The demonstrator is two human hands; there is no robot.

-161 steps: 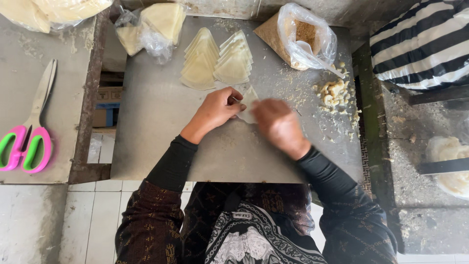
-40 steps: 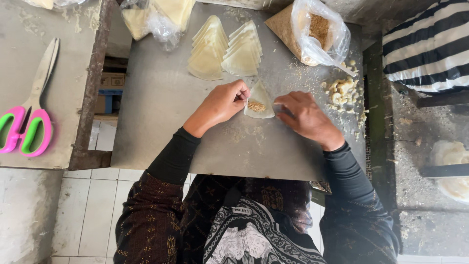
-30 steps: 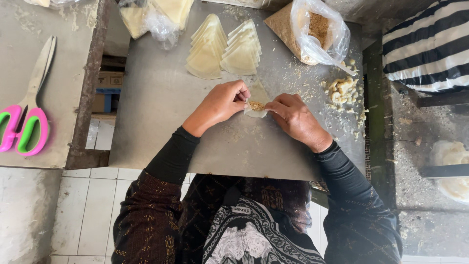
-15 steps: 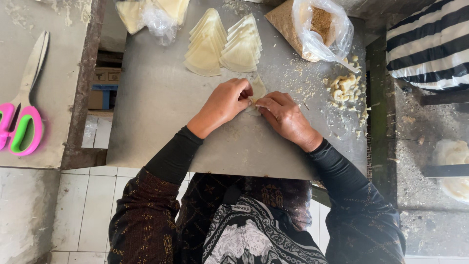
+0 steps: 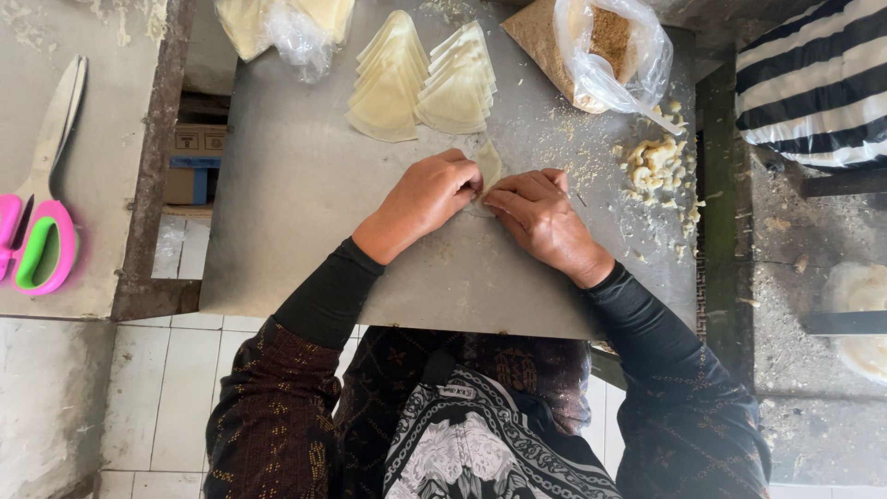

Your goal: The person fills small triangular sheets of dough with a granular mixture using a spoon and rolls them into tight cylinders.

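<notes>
- Both hands, left hand (image 5: pixel 427 196) and right hand (image 5: pixel 539 214), pinch one small dough piece (image 5: pixel 488 164) flat on the metal table (image 5: pixel 305 185), fingers closed to fold it.
- Just behind the dough piece, folded pieces (image 5: pixel 420 83) wait in two stacks.
- Right of it sit crumbs (image 5: pixel 654 166).

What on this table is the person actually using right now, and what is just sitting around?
In use:
- left hand and right hand, both pressing one pale dough wrapper
- two stacks of folded wrappers
- open bag of brown filling

Lying about:
- pink and green scissors on the side table
- striped cloth
- crumbs
</notes>
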